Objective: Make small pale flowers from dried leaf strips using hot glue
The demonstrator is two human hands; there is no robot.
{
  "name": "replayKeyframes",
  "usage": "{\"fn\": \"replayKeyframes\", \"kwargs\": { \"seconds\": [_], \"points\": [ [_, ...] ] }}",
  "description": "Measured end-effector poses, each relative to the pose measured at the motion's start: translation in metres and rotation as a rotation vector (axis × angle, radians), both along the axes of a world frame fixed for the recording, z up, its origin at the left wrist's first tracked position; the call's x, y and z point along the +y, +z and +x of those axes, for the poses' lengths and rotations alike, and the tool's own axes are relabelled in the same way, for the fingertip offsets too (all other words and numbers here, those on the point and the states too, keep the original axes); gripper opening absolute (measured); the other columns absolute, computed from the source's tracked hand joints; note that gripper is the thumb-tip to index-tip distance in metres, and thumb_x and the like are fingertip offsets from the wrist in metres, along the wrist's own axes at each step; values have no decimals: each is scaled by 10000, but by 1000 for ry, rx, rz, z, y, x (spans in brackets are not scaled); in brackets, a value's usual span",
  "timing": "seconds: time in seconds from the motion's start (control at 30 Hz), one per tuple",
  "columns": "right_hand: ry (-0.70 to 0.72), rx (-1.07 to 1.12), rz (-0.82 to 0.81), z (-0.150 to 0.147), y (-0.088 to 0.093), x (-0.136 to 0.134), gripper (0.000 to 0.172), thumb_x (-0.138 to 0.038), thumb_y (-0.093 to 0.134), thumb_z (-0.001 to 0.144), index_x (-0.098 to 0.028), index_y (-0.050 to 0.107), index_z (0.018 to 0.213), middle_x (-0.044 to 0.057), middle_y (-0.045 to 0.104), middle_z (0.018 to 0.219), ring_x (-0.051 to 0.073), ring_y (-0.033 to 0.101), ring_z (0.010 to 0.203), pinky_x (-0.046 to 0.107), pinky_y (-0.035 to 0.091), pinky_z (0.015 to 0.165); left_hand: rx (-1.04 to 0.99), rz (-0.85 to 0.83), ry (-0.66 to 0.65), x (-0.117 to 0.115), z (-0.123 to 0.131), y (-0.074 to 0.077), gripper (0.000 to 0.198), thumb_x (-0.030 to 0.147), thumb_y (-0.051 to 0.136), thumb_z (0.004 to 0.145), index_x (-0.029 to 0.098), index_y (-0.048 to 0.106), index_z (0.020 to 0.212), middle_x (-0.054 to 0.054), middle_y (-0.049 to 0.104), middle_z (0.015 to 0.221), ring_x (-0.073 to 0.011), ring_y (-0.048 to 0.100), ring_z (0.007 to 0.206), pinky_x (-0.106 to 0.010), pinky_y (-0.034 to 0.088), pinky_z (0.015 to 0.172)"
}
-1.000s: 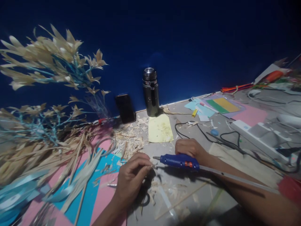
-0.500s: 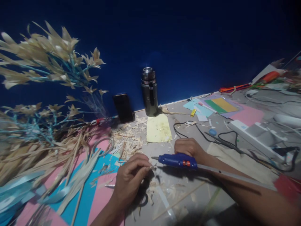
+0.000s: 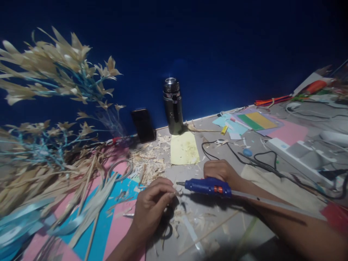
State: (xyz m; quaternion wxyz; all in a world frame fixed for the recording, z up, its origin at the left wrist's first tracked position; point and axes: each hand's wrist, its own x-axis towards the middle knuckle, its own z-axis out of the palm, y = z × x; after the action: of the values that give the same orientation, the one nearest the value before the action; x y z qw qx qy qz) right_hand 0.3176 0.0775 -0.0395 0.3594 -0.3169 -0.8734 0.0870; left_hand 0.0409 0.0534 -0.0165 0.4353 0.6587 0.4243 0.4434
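Note:
My right hand (image 3: pixel 219 170) is closed round the handle of a blue glue gun (image 3: pixel 208 186), whose nozzle points left. A long pale glue stick (image 3: pixel 277 204) sticks out of its back end, over my right forearm. Close to the nozzle tip, my left hand (image 3: pixel 154 201) pinches a small pale piece (image 3: pixel 178 193) between thumb and fingertips; it is too small to make out clearly. Scraps and shavings lie on the table under both hands. Beyond them rests a yellow paper sheet (image 3: pixel 185 148) spotted with bits.
A dark flask (image 3: pixel 174 112) and a phone (image 3: pixel 143 125) stand against the blue wall. Dried-leaf flowers on blue stems (image 3: pixel 78 79) rise at the left, above husks and coloured paper. To the right lie a white power strip (image 3: pixel 299 163), black cables and paper sheets (image 3: pixel 258 121).
The glue gun and both hands show only a slight shift rightward, as does the whole scene. The nozzle stays close to the piece in my left fingertips.

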Motion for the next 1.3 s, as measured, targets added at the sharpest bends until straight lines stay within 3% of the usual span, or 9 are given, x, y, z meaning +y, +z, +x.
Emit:
{"fn": "replayKeyframes", "kwargs": {
  "seconds": [0.37, 0.63, 0.77, 0.97, 1.3],
  "points": [
    [31, 24, 10, 1, 8, -1, 392, -206, 424, 1031, -198, 509, 648, 5, 516, 602, 144, 465, 579, 272, 306, 562, -21, 5, -3, 0, 1, 1, 138, 161, 722, 815, 231, 764, 704, -40, 691, 808, -187, 648, 805, -282, 494, 732],
    [24, 76, 29, 3, 9, 2, 382, -222, 420, 1027, -198, 546, 667, 3, 531, 598, 145, 479, 568, 265, 317, 540, -67, -86, 4, 0, 2, 2, 117, 209, 748, 795, 218, 765, 680, -52, 671, 820, -191, 641, 785, -269, 500, 660],
    [11, -41, -34, 4, 12, 2, 362, -181, 435, 1002, -198, 528, 653, 9, 537, 610, 146, 491, 582, 267, 324, 550, -103, -135, 9, 0, 1, 0, 107, 228, 764, 783, 211, 759, 677, -53, 656, 834, -186, 629, 761, -258, 478, 604],
    [-20, 84, 16, 5, 7, 3, 392, -242, 411, 1038, -204, 522, 665, 6, 519, 600, 153, 479, 576, 271, 315, 557, -114, -140, 19, 3, -3, -5, 104, 187, 757, 781, 198, 742, 680, -48, 652, 866, -181, 627, 811, -263, 483, 696],
    [32, -38, -100, 7, 14, -1, 311, -134, 471, 948, -204, 491, 646, 2, 511, 609, 148, 474, 572, 264, 293, 541, -115, -141, 3, 1, -2, -5, 81, 198, 760, 780, 207, 756, 699, -51, 655, 867, -183, 623, 783, -257, 480, 634]
  ]
}}
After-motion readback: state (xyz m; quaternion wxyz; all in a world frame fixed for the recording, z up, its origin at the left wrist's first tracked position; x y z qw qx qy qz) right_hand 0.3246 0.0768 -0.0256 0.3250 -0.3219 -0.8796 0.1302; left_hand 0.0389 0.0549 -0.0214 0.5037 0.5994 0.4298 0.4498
